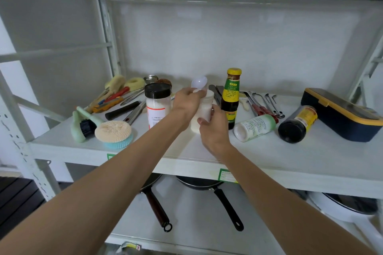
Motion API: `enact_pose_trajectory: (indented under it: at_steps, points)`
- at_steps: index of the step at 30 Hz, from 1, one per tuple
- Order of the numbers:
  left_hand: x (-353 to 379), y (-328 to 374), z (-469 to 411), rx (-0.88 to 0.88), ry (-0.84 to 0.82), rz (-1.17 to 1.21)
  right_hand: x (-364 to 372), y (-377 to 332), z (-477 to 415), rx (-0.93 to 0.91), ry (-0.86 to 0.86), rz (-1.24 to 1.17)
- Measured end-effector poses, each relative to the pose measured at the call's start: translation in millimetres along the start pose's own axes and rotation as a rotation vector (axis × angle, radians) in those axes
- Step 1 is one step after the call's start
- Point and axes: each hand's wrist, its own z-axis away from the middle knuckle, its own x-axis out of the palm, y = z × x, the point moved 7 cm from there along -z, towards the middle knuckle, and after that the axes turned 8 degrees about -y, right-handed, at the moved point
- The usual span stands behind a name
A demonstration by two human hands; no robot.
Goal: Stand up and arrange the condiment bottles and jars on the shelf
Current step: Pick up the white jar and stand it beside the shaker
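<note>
Two bottles lying right of jar

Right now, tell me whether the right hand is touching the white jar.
Touching. The head view shows the right hand wrapped around the white jar, fingers pressed on its side, while the left hand grips its top.

white jar partly behind hands

Three upright: black-capped jar, white jar, yellow-capped sauce bottle; green-capped bottle, dark jar toppled.
</note>
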Motion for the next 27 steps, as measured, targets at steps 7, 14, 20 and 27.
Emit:
enact_pose_trajectory:
  at_steps: [7, 14, 20, 27]
  points:
    - [-7, -3, 12, 0.012, 0.115, -0.105, 0, 1, 11, -0.034, -0.145, 0.011]
    - [-11, -8, 14, -0.014, 0.089, -0.035, 6, 12, 3, 0.008, -0.089, 0.125]
    - [-4, -4, 19, 0.021, 0.005, -0.088, -7, 7, 9, -0.011, -0.109, 0.097]
    - [-13, -4, 22, 0.001, 0.059, 0.007, 2, 3, 12, -0.05, -0.159, 0.141]
